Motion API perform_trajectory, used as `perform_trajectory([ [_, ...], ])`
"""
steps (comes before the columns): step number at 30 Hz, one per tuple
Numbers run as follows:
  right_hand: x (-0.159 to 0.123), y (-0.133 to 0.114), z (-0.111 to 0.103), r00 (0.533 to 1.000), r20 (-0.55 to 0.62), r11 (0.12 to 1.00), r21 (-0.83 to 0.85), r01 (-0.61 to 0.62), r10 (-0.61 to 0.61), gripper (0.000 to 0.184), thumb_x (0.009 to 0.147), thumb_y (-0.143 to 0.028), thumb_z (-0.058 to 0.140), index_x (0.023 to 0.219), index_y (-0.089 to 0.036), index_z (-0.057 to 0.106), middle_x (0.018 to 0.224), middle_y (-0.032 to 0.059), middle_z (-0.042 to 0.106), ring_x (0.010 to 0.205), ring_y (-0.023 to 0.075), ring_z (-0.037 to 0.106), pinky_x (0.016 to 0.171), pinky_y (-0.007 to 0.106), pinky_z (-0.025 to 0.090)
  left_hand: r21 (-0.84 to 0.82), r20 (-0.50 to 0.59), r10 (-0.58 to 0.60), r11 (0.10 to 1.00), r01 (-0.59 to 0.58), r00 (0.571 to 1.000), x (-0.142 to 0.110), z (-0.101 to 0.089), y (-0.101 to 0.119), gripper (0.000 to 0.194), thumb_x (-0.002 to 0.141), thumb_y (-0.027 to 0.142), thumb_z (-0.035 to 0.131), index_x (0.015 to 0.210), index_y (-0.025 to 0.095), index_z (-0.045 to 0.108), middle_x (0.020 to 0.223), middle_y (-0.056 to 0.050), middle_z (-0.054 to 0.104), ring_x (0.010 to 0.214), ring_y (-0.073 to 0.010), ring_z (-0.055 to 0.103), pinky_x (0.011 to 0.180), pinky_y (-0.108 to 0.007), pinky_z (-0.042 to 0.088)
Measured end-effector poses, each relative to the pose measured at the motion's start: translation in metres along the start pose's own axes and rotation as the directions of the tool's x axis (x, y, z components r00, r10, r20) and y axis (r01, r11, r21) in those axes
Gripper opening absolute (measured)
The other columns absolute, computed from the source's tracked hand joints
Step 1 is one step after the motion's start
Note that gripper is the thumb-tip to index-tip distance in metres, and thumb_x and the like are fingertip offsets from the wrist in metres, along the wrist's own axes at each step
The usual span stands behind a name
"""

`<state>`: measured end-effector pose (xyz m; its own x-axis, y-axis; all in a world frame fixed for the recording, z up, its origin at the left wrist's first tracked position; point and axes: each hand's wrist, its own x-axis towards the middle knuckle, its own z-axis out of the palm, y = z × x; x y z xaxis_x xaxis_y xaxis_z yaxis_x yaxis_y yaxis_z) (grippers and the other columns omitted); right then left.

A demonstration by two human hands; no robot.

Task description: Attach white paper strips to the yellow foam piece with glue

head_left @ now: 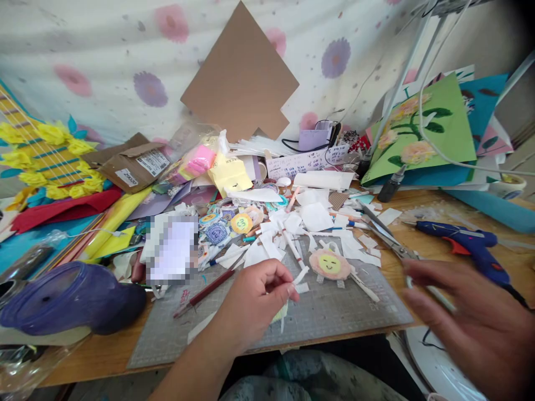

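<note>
My left hand (254,303) hovers over the grey cutting mat (334,312), its fingers pinched on a small white and pale yellow paper piece (282,312). A pink flower cut-out with a yellow smiling face (330,264) lies on the mat just right of that hand. My right hand (472,328) is at the lower right, blurred by motion, fingers stretched out, near the scissors (393,242) and holding nothing that I can see.
White paper scraps (315,217) and round stickers (241,223) litter the wooden desk. A blue glue gun (468,245) lies at the right, a purple heat tool (62,298) at the left. Coloured paper, cardboard and a green flower picture (422,131) stand behind.
</note>
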<state>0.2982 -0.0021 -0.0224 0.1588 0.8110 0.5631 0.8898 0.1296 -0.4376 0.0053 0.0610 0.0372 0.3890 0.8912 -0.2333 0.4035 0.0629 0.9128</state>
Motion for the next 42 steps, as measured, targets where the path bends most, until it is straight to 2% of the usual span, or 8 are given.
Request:
perform_trajectory([
  [2, 0.002, -0.048, 0.010, 0.980, 0.096, 0.943, 0.303, 0.136, -0.172, 0.034, 0.086, -0.040, 0.060, 0.118, -0.030, 0.058, 0.111, 0.0053, 0.066, 0.097, 0.0224, 0.064, 0.082, 0.034, 0.054, -0.118, 0.034, 0.004, 0.993, 0.000, 0.999, -0.006, 0.003, 0.001, 0.008, 0.078, 0.025, 0.056, 0.077, 0.017, 0.055, 0.069, 0.000, 0.066, 0.060, -0.0111, 0.051, 0.056, -0.021, 0.036],
  [7, 0.002, -0.110, 0.036, 0.923, 0.348, 0.750, 0.652, -0.112, -0.165, 0.020, 0.086, -0.026, 0.061, 0.105, -0.022, 0.063, 0.086, 0.0020, 0.069, 0.070, 0.0145, 0.065, 0.063, 0.025, 0.055, -0.201, 0.112, 0.033, 0.979, -0.010, 0.993, -0.024, 0.015, -0.006, 0.008, 0.077, 0.025, 0.058, 0.076, 0.017, 0.058, 0.066, 0.001, 0.063, 0.061, -0.0109, 0.052, 0.059, -0.021, 0.039],
  [11, -0.005, -0.111, 0.038, 0.916, 0.342, 0.783, 0.620, -0.054, -0.208, 0.018, 0.086, -0.021, 0.059, 0.069, -0.021, 0.062, 0.061, -0.0038, 0.059, 0.056, 0.0108, 0.056, 0.051, 0.021, 0.045, -0.204, 0.122, -0.074, 0.974, 0.098, 0.990, -0.034, 0.026, -0.023, 0.012, 0.072, 0.028, 0.057, 0.075, 0.016, 0.057, 0.065, 0.000, 0.062, 0.053, -0.0100, 0.050, 0.053, -0.022, 0.039],
  [18, -0.015, -0.111, 0.035, 0.949, 0.090, 0.807, 0.554, 0.204, -0.302, 0.013, 0.084, -0.013, 0.060, 0.073, -0.020, 0.057, 0.061, -0.0030, 0.057, 0.054, 0.0106, 0.055, 0.049, 0.021, 0.044, -0.212, 0.051, -0.195, 0.956, 0.201, 0.980, -0.041, 0.041, -0.038, 0.027, 0.074, 0.042, 0.056, 0.066, 0.017, 0.051, 0.055, 0.000, 0.059, 0.041, -0.0082, 0.048, 0.041, -0.019, 0.032],
  [23, -0.031, -0.116, 0.038, 0.903, 0.057, 0.757, 0.570, 0.321, -0.425, 0.013, 0.082, -0.008, 0.060, 0.086, -0.021, 0.060, 0.068, 0.0007, 0.062, 0.060, 0.0137, 0.059, 0.053, 0.024, 0.050, -0.466, 0.091, -0.176, 0.862, 0.198, 0.980, -0.047, 0.055, -0.040, 0.054, 0.068, 0.069, 0.059, 0.065, 0.015, 0.052, 0.052, 0.001, 0.056, 0.044, -0.0100, 0.052, 0.046, -0.020, 0.038],
  [32, -0.031, -0.128, 0.044, 0.834, -0.033, 0.732, 0.461, 0.502, -0.550, 0.012, 0.084, -0.010, 0.055, 0.086, -0.020, 0.062, 0.066, 0.0032, 0.063, 0.055, 0.0139, 0.057, 0.048, 0.022, 0.051, -0.726, 0.047, -0.134, 0.677, 0.126, 0.990, -0.055, 0.058, -0.056, 0.056, 0.064, 0.067, 0.070, 0.073, 0.013, 0.056, 0.057, 0.002, 0.055, 0.049, -0.0099, 0.052, 0.055, -0.025, 0.047],
  [37, -0.031, -0.130, 0.045, 0.841, 0.020, 0.707, 0.554, 0.440, -0.540, 0.009, 0.084, -0.021, 0.061, 0.093, -0.019, 0.061, 0.072, 0.0047, 0.060, 0.060, 0.0157, 0.058, 0.050, 0.025, 0.053, -0.649, 0.028, -0.077, 0.757, 0.076, 0.997, -0.057, 0.048, -0.049, 0.048, 0.073, 0.060, 0.067, 0.072, 0.013, 0.058, 0.057, 0.000, 0.056, 0.054, -0.0110, 0.053, 0.053, -0.022, 0.041],
  [42, -0.029, -0.112, 0.040, 0.852, 0.252, 0.673, 0.724, 0.148, -0.459, 0.028, 0.087, -0.016, 0.055, 0.115, -0.024, 0.054, 0.083, 0.0028, 0.060, 0.073, 0.0151, 0.063, 0.063, 0.024, 0.055, -0.521, 0.151, -0.041, 0.846, 0.115, 0.988, -0.047, 0.044, -0.045, 0.059, 0.069, 0.074, 0.057, 0.073, 0.016, 0.053, 0.054, 0.001, 0.054, 0.047, -0.0109, 0.050, 0.047, -0.021, 0.039],
])
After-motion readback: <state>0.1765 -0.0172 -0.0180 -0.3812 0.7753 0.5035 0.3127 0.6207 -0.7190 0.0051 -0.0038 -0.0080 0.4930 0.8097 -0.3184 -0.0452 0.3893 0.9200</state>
